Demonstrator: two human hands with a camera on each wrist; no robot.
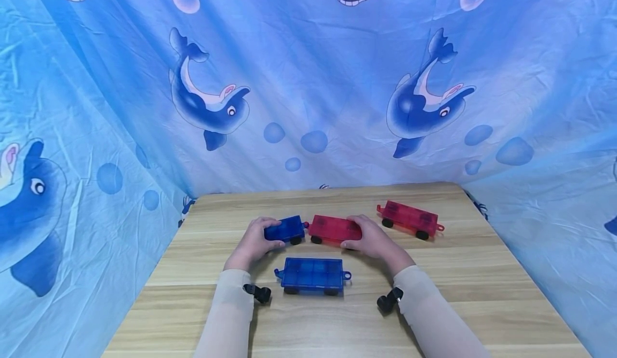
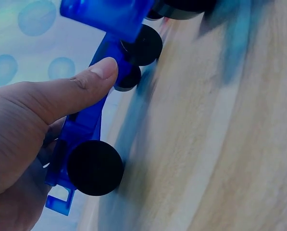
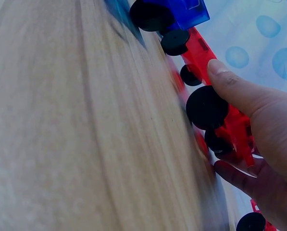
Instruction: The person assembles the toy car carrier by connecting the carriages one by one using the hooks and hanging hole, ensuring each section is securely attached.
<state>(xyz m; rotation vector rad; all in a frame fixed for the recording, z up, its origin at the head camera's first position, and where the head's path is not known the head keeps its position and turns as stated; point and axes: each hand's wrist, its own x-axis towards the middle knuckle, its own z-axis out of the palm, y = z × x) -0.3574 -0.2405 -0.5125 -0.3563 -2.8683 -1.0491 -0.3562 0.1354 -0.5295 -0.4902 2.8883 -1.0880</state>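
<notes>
My left hand (image 1: 254, 240) grips the left end of a translucent blue toy train car (image 1: 288, 229), thumb on the near side. A translucent red toy train car (image 1: 331, 228) is held at its right end by my right hand (image 1: 370, 238), thumb in front and fingers behind. The two cars stand end to end, and the red coupling (image 1: 306, 225) meets the blue car's right end. In the left wrist view, the thumb (image 2: 104, 68) presses the blue car's side above its black wheels (image 2: 95, 168). The right wrist view has the red car's wheels (image 3: 207, 108) close over the table.
Nearer to me, between the forearms, stands a second blue car (image 1: 312, 273) with a hook and a ring. Another red car (image 1: 409, 218) sits angled at the back right. The wooden table (image 1: 308, 331) ends at a blue dolphin-print curtain (image 1: 318, 79) behind and beside it.
</notes>
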